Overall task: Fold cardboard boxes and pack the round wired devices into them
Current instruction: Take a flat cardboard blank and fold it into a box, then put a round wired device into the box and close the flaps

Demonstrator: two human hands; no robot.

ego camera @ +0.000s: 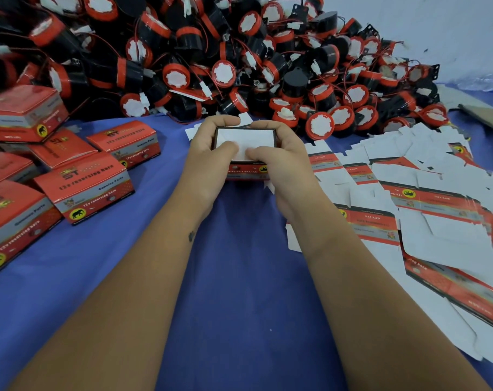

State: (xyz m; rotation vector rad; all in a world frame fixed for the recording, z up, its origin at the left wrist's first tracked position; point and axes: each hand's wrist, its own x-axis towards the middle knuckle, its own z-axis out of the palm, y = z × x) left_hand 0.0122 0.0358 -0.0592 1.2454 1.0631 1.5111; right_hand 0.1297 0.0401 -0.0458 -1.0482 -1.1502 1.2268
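A small red cardboard box (246, 139) stands on the blue cloth at the centre, its white inner flaps facing up. My left hand (208, 153) grips its left side with the thumb pressing on the white flap. On the right side my right hand (282, 159) grips it the same way, thumb on the flap. A big heap of round black-and-red wired devices (222, 71) lies just behind the box. What is inside the box is hidden.
Several closed red boxes (84, 184) are stacked at the left. Flat unfolded box blanks (425, 198) spread across the right side. The blue cloth (239, 277) covers the table between my forearms. A white wall stands at the back right.
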